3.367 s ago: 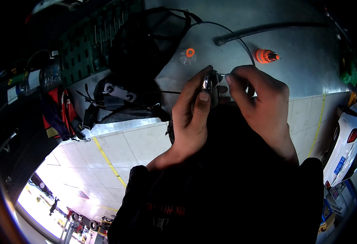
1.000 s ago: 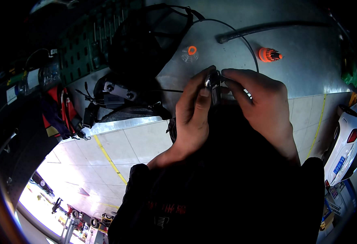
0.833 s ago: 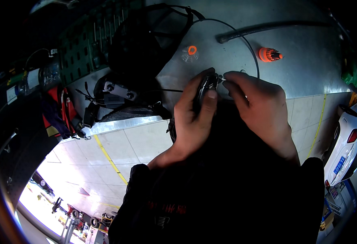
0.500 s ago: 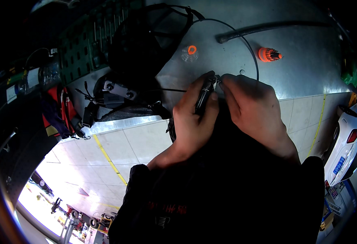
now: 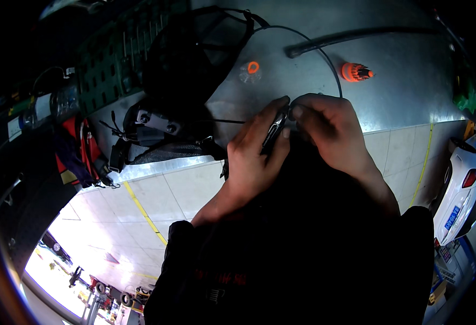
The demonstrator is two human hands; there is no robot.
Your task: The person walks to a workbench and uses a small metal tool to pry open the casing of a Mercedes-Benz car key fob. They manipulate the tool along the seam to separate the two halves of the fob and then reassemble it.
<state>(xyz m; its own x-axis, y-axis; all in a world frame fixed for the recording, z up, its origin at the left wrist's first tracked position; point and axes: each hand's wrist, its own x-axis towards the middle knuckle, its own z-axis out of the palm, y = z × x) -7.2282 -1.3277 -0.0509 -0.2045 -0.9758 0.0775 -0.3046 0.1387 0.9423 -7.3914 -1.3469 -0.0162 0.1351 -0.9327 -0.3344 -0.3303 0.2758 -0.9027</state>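
Observation:
My left hand is wrapped round a small, dark, glossy object with light reflections along its side; its exact kind cannot be made out. Closed at the upper end of that object, my right hand has thumb and forefinger pressed together. Whatever lies between those fingertips is hidden. Both hands are close together just over the near edge of the metal table. A thin black cable curves across the table and passes behind my right hand.
Beyond my hands stand an orange bit holder with dark bits and a clear cap with an orange ring. A black hose lies farther back. To the left are a black mesh bag, a grey device and a green tool tray.
My right hand has curled in more and its thumb has shifted at the dark object's upper end. The metallic part visible there before is now mostly covered. My left hand keeps its hold.

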